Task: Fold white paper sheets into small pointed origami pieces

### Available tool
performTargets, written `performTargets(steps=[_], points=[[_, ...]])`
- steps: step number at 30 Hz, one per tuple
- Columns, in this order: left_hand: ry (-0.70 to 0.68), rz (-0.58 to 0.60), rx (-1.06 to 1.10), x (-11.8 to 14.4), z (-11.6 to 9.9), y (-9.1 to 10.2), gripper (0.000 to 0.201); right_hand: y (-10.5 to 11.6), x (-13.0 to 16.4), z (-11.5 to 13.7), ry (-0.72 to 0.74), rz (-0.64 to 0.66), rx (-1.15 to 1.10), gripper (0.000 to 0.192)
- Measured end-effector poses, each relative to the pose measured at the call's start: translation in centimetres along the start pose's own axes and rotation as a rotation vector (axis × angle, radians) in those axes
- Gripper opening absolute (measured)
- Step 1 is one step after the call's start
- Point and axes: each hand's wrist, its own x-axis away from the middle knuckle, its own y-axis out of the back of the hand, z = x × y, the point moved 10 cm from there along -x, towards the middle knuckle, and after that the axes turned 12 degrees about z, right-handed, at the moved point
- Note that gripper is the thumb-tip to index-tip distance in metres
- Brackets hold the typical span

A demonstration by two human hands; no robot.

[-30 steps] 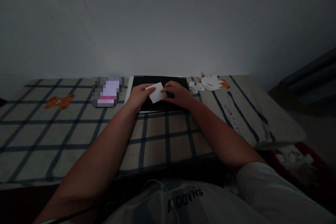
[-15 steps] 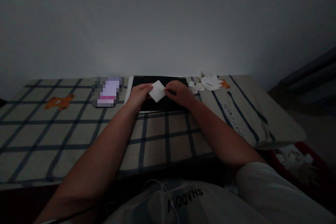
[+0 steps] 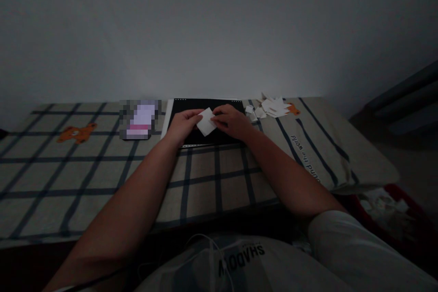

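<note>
A small square of white paper (image 3: 205,123) is held tilted between my two hands, above a black sheet (image 3: 191,106) with white edges. My left hand (image 3: 183,124) pinches its left corner between thumb and fingers. At the right corner, my right hand (image 3: 232,121) has its fingertips closed on the paper. The black sheet lies flat near the wall, partly covered by both hands. Just right of it lie loose white paper pieces (image 3: 273,107), several of them heaped together.
A checked cloth (image 3: 212,191) covers the table. A phone with a blurred screen (image 3: 142,118) lies left of the black sheet, and an orange bear print (image 3: 78,132) is farther left. Below the table's right edge, a red bin (image 3: 393,191) holds pale scraps. A wall (image 3: 212,32) stands behind.
The paper square has turned slightly and shifted a little down. My right hand's fingers have moved left, farther onto its right corner. My left hand stays on the left corner.
</note>
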Motion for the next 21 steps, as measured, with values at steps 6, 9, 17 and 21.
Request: performTargets(steps=[6,9,17,21], points=[[-0.071,0.077,-0.14,0.0,-0.7,-0.6,0.046,0.4,-0.1,-0.7,-0.028,-0.075,-0.088,0.015],[-0.103,0.078,-0.185,0.1,-1.2,-0.7,0.045,0.8,-0.1,-1.1,-0.091,-0.083,-0.142,0.017],[-0.097,0.081,-0.222,0.1,-1.3,-0.7,0.046,1.4,0.4,-2.0,-0.285,-0.131,-0.202,0.017],[-0.108,0.089,-0.188,0.2,-1.4,-0.8,0.048,1.7,0.5,-2.4,-0.326,-0.167,-0.248,0.017]])
